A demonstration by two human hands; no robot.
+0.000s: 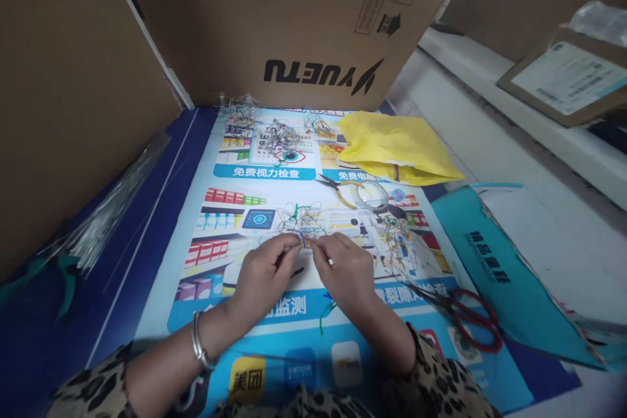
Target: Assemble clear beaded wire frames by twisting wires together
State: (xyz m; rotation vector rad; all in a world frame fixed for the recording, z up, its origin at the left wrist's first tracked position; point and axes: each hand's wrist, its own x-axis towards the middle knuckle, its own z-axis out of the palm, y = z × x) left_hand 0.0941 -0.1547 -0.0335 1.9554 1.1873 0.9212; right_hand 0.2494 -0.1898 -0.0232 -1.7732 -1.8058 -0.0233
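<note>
My left hand (267, 274) and my right hand (345, 268) are close together over the middle of the printed sheet, both pinched closed. Between their fingertips runs a thin coloured strand (307, 243), bluish on the left and reddish on the right; whether it is wire or thread I cannot tell. Just beyond the fingers lies a tangle of fine wire (301, 215) with a green strand in it. Green and blue strands (327, 307) lie on the sheet by my right wrist. Scissors with red handles (475, 320) rest to the right of my right hand.
Yellow-handled pliers (337, 191) and a clear tape roll (372, 196) lie beyond my hands. A yellow bag (399, 147) is behind them. More wire tangles (281, 137) sit before a cardboard box (294, 19). Teal card (509, 274) lies right, a wire bundle (108, 202) left.
</note>
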